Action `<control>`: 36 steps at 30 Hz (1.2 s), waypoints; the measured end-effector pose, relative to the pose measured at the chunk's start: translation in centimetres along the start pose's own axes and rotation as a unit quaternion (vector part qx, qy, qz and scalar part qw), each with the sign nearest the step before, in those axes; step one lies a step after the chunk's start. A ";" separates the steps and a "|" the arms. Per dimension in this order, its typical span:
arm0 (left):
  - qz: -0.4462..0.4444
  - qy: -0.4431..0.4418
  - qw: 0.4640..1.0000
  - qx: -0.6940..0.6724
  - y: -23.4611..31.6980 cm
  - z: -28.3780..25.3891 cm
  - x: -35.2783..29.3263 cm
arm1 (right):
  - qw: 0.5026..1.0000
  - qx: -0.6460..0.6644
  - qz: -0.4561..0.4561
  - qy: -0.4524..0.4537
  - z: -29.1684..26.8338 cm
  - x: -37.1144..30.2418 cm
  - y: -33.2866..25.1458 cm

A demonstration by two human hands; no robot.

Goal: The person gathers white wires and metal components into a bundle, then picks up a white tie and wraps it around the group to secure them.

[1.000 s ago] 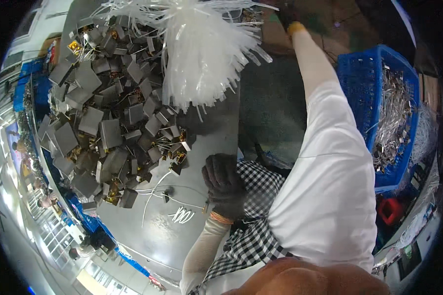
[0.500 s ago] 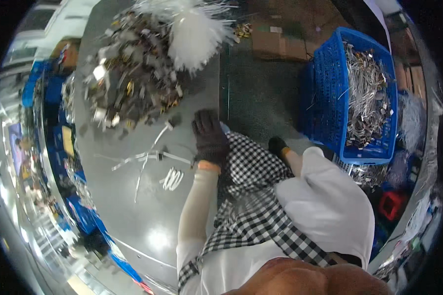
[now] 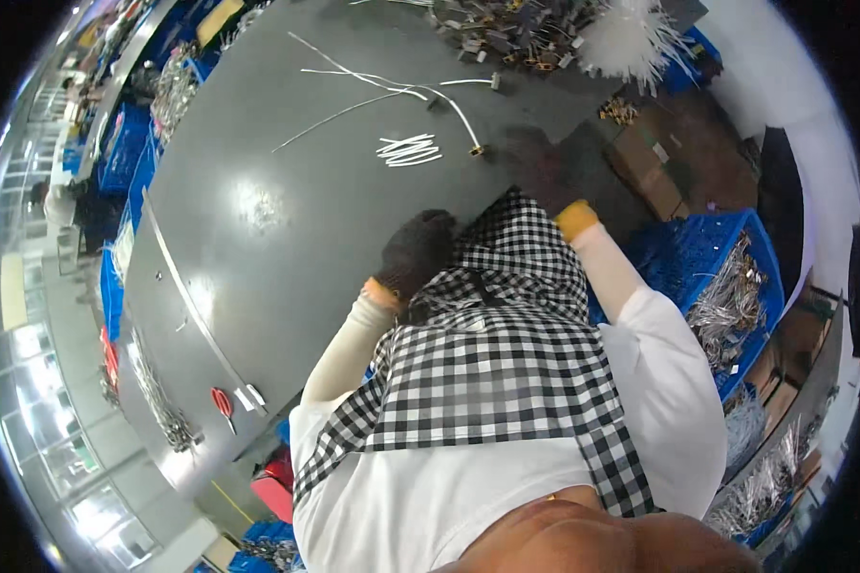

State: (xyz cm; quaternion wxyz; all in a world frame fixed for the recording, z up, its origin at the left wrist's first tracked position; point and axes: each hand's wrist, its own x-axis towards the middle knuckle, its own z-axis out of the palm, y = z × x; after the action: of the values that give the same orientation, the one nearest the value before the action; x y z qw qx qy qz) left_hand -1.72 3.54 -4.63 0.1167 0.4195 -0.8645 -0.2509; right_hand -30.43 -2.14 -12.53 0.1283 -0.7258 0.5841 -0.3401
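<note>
My left hand (image 3: pixel 419 250), in a dark glove, rests at the near edge of the grey table (image 3: pixel 315 220), against the checked apron (image 3: pixel 506 372). Its fingers blend into dark cloth, so their pose is unclear. Past the apron's far corner, my right hand (image 3: pixel 537 164), also dark-gloved, is smeared by motion over the table's right edge. Closest to it lies a white cable (image 3: pixel 461 116) with a small connector at its end. Several thin white cables cross beyond, and a small cluster of short white strips (image 3: pixel 409 150) lies nearer to me. I see nothing held.
A heap of connector-ended cables (image 3: pixel 506 33) and a white strand bundle (image 3: pixel 631 38) occupy the far end. Red-handled scissors (image 3: pixel 223 406), a long metal strip (image 3: pixel 196 296) and a cable bundle (image 3: pixel 158 392) lie at left. A blue crate (image 3: pixel 750 353) of cables stands right, near a cardboard box (image 3: pixel 645 172).
The view has swung, shifting the heap and crate rightward in the picture. My right hand has come up from low beside the crate to the table edge. My left hand has moved back from the cables.
</note>
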 end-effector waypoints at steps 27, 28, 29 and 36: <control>-0.299 0.289 0.904 -0.103 -10.3 -3.9 -3.9 | 0.942 -0.201 -0.189 -0.190 10.3 10.1 -9.9; -0.297 0.310 0.894 -0.126 -9.9 -3.7 -4.2 | 0.922 -0.218 -0.140 -0.286 9.1 11.3 -12.0; -0.305 0.315 0.890 -0.127 -9.7 -3.1 -4.4 | 0.920 -0.217 -0.149 -0.291 8.4 11.4 -13.5; -0.245 0.265 0.892 -0.273 -9.1 -0.3 -3.3 | 0.969 -0.108 -0.117 -0.192 9.6 8.8 -12.5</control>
State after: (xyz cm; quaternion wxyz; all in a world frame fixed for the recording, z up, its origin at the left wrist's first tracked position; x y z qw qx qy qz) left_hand 6.51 1.27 -9.22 0.3860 0.6203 -0.5692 -0.3772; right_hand -14.00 -8.80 -9.32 0.1184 -0.8501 0.4930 -0.1424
